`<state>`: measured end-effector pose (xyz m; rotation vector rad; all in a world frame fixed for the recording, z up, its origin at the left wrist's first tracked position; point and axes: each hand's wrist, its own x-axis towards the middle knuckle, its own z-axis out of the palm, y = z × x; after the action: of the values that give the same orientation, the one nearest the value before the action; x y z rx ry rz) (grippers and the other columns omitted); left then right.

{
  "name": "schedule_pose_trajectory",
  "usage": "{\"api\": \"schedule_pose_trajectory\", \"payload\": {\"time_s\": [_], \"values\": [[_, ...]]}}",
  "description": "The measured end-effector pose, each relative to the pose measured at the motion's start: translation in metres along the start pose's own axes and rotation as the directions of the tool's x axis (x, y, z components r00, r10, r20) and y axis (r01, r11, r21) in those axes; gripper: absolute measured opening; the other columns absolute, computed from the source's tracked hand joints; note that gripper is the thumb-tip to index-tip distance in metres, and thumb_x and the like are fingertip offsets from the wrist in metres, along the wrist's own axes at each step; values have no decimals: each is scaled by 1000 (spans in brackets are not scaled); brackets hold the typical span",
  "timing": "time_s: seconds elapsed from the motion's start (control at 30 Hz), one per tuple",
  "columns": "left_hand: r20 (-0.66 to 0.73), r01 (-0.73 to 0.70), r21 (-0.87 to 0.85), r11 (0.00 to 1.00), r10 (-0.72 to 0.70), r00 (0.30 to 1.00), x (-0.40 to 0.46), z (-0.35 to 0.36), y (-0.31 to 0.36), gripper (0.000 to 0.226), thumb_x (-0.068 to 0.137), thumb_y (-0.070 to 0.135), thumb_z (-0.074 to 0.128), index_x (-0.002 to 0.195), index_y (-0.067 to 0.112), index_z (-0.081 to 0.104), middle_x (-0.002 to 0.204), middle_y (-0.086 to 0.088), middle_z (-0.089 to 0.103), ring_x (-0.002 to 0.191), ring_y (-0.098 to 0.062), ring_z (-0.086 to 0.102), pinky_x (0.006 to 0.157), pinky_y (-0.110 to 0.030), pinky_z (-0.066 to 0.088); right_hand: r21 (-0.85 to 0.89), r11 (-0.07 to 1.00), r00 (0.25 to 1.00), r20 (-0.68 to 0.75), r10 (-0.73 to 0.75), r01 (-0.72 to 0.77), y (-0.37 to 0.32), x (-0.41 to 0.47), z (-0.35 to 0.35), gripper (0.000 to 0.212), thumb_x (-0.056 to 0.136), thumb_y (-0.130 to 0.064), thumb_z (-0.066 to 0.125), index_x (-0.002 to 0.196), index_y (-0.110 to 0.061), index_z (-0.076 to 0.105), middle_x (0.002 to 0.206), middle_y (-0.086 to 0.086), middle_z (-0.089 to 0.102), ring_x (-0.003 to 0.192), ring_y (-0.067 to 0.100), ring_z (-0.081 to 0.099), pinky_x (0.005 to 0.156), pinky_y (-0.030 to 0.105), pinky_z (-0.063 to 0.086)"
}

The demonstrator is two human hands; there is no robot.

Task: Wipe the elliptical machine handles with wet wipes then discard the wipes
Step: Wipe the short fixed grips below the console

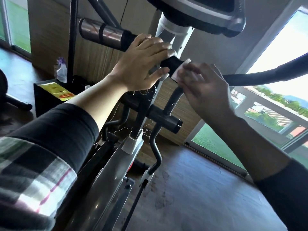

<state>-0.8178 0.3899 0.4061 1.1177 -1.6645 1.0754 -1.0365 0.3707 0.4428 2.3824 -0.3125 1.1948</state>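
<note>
The right hand (pixel 202 84) presses a pale wet wipe (pixel 180 70) against the black foam of the short fixed handle (pixel 171 63). Its fingers curl around the wipe and the bar where the grip ends beside the white centre column (pixel 168 35); motion blur hides how tightly they close. Wrapping the wipe around the foam probably lets one pass clean the whole circumference.

The left hand (pixel 143 60) grips the same handle just to the left, fingers over the top and thumb beneath. It seems to be there to steady the bar and the person's stance while the other hand rubs. The two hands sit just beside each other, with only a short stretch of bare foam between them.

Further left, the handle carries shiny metal sensor plates (pixel 101 31). A long moving handle (pixel 266 75) arcs away to the right, well apart from the wipe.

Down on the floor sit a yellow packet (pixel 56 90), possibly the wipes, and a spray bottle (pixel 61 70). No bin is visible, so discarding waits.
</note>
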Motion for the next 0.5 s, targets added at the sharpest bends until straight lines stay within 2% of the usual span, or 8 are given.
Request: {"api": "schedule_pose_trajectory", "payload": {"time_s": [0.03,0.17,0.23,0.27,0.37,0.5], "values": [[-8,-5,0,1000,5,1000,0,1,-1,43,100,42,42,126,11,58,127,-7,60,121,-27,51,108,-46,31,-27,999,1000,17,-25,26,3,-7,-3,20,92,-17,63,107,-4,68,110,11,64,105,-6,38,96,-2,26],[-41,-19,2,1000,19,999,0,4,-2,44,100,43,41,127,12,58,128,-6,60,122,-26,50,108,-44,28,-151,976,987,5,-159,158,14,-30,-12,16,89,-7,64,102,-4,72,112,12,65,105,20,55,102,9,29],[-50,-31,10,999,32,998,0,6,-3,43,100,42,41,126,11,57,128,-7,60,121,-27,51,107,-43,28,-100,979,984,-16,-179,177,12,-24,-4,11,88,-5,65,94,-2,73,108,11,66,103,17,53,99,9,31],[-57,-34,13,999,35,998,0,7,-3,43,100,41,41,126,11,57,127,-7,60,120,-27,51,106,-43,28,-84,977,980,-21,-197,195,10,-19,3,9,87,-5,66,90,-1,73,107,11,66,103,16,52,96,13,38],[-72,-35,12,999,36,997,1,7,-2,43,99,40,42,124,9,57,127,-9,61,119,-28,52,106,-42,28,-133,960,969,6,-246,245,6,-13,16,10,87,-5,65,91,2,72,111,11,66,105,21,53,83,33,53],[-61,-42,12,999,42,997,2,4,-2,43,99,40,43,124,9,59,126,-8,61,119,-28,53,104,-41,28,-148,949,960,37,-278,280,15,-31,1,16,90,-1,60,102,3,70,114,14,65,108,26,56,88,34,52]]}}
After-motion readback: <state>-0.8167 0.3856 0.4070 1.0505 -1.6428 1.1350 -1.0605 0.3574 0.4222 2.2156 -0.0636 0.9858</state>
